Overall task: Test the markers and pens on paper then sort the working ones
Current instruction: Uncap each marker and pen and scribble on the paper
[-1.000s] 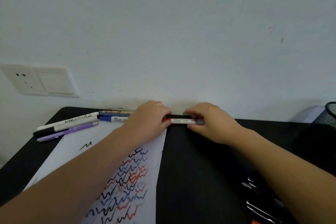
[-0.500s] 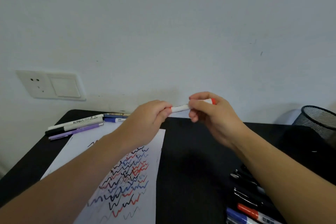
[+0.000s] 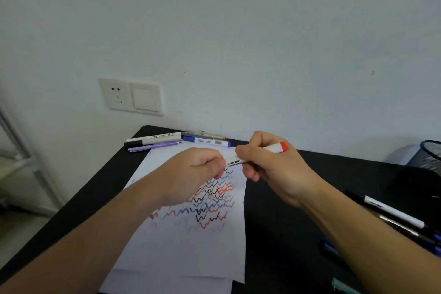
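Note:
My right hand [image 3: 269, 169] grips a white marker with a red end [image 3: 276, 148], held above the paper. My left hand [image 3: 195, 172] pinches the marker's other end, where the cap would be; that end is hidden in the fingers. Under both hands lies the white paper [image 3: 191, 253], covered with black, blue and red squiggles. A row of markers and pens lies at the table's far left edge: a white and black marker [image 3: 152, 139], a purple pen [image 3: 155, 146] and a blue marker [image 3: 205, 141].
The black table [image 3: 281, 234] stands against a white wall with a socket and switch [image 3: 132, 97]. More pens and markers [image 3: 393, 215] lie at the right, partly behind my right forearm. A black mesh holder [image 3: 432, 154] stands at the far right.
Both hands lifted the red-ended marker off the far table edge and brought it nearer, over the paper. The camera view tilted and shifted left.

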